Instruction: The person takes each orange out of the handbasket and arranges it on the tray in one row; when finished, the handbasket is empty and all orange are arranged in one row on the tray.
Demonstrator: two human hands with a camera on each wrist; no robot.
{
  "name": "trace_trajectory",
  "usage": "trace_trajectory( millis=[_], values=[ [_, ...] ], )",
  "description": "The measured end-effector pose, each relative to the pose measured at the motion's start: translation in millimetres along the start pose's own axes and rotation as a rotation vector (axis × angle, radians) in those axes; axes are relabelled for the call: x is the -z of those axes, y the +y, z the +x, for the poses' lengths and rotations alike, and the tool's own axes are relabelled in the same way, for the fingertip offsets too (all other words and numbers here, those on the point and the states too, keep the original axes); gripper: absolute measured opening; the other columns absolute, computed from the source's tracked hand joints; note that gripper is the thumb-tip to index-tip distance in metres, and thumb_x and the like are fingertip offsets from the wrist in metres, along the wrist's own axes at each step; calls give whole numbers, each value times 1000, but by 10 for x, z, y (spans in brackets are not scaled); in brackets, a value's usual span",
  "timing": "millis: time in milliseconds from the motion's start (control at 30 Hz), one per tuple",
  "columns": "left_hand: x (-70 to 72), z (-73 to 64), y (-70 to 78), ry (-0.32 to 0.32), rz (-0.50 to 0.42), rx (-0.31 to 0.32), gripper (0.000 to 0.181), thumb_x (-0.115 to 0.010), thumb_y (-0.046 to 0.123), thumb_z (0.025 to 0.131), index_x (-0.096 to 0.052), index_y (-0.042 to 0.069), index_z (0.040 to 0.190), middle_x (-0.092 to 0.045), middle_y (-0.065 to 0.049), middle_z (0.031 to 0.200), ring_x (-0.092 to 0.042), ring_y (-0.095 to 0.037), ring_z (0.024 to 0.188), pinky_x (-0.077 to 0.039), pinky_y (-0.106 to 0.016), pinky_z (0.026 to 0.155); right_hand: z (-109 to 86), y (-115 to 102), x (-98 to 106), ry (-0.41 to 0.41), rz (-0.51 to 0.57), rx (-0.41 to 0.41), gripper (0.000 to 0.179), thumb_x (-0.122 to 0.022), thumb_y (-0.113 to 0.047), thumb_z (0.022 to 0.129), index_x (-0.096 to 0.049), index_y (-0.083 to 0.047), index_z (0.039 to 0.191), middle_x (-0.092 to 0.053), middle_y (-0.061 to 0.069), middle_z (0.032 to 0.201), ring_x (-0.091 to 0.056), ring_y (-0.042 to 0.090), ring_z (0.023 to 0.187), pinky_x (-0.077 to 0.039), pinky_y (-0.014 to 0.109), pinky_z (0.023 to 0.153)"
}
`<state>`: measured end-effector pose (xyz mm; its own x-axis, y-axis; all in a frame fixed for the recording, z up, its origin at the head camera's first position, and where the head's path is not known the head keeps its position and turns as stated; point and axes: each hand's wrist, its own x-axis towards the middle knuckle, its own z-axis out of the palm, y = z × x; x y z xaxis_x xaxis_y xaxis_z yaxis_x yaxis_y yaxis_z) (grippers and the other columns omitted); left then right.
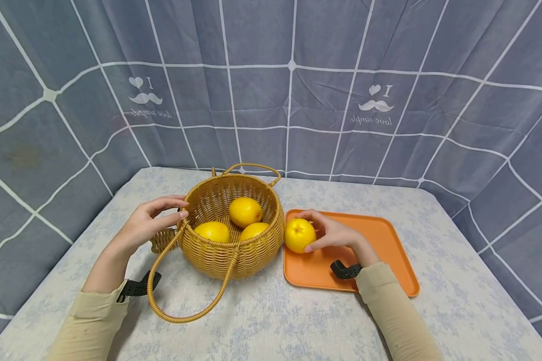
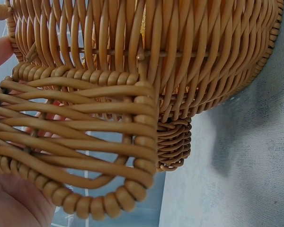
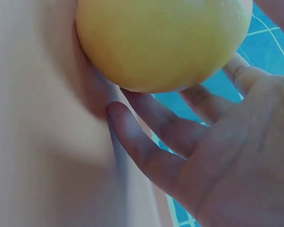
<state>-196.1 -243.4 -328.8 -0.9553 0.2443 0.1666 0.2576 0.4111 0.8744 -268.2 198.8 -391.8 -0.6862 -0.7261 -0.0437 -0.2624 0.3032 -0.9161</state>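
Right hand (image 1: 331, 233) grasped a yellow fruit (image 1: 300, 235): fingers curved round the far side, thumb at the near side. The fruit was over the left part of an orange tray (image 1: 390, 245), just beside the right wall of the wicker basket (image 1: 253, 263); its blossom-end dimple was visible in the head view. Contact between this fruit and the tray could not be judged. Left hand (image 1: 145, 224) was not clenched; its fingers were extended, with fingertips resting at the left side of the basket rim. In the left wrist view, a woven lug (image 2: 75, 137) on the basket's outside hid part of that hand. The basket stood upright left of the tray and contained 3 yellow fruits (image 1: 245, 212): 1 towards the back and 2 nearer the front, the right-hand 1 partly hidden by the rim. Of the 2 basket handles, the front handle (image 1: 176, 320) hung outside, looping to the near left; the rear handle (image 1: 253, 165) lay beyond the back rim. Both arms wore beige sleeves (image 1: 95, 321), with a black wrist mount (image 1: 345, 271) on each. Basket and tray rested on a table with a pale blue-and-white patterned cover (image 1: 257, 326). Behind stood a grey-blue curtain (image 1: 262, 95) with white grid lines and 2 moustache prints (image 1: 376, 105).
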Motion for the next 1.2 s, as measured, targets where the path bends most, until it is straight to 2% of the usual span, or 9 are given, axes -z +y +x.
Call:
trace_trajectory(
  millis=[200, 533, 800, 1033, 1200],
  values=[
    [3, 5, -16, 0, -6, 0, 34, -64, 24, 91, -61, 3, 118, -44, -14, 138, -26, -37, 135, -22, -63, 103, 0, -5, -13, 41, -22, -6, 72, -80, -10, 74, -38, -10, 133, -44, 9, 132, -48, 26, 114, -40, 42, 97],
    [4, 11, -16, -1, -6, -2, 34, -64, 24, 91, -61, 3, 118, -44, -14, 138, -26, -37, 135, -22, -63, 102, -7, -28, -25, 60, -37, -104, 66, -76, -20, 79, -35, -11, 130, -48, 14, 126, -51, 28, 112, -39, 43, 97],
    [5, 9, -11, -2, -4, -4, 34, -63, 23, 91, -61, 2, 118, -44, -15, 138, -26, -37, 135, -22, -63, 102, -3, -12, -22, 43, 54, -119, 51, -61, -21, 92, -29, -14, 131, -55, 19, 119, -54, 30, 104, -44, 40, 83],
    [2, 6, -13, -1, -4, -2, 34, -64, 24, 91, -61, 3, 118, -44, -14, 138, -26, -37, 135, -21, -64, 103, 2, -15, -23, 77, 37, -47, 46, -60, -19, 92, -33, -10, 130, -38, 15, 133, -43, 32, 119, -43, 40, 91],
    [5, 1, -14, -2, -3, -1, 34, -64, 24, 91, -61, 3, 118, -44, -14, 138, -25, -37, 135, -20, -64, 103, 2, -20, -15, 76, 70, -51, 44, -55, -23, 96, -32, -12, 132, -33, 18, 137, -45, 34, 115, -51, 41, 84]
  ],
)
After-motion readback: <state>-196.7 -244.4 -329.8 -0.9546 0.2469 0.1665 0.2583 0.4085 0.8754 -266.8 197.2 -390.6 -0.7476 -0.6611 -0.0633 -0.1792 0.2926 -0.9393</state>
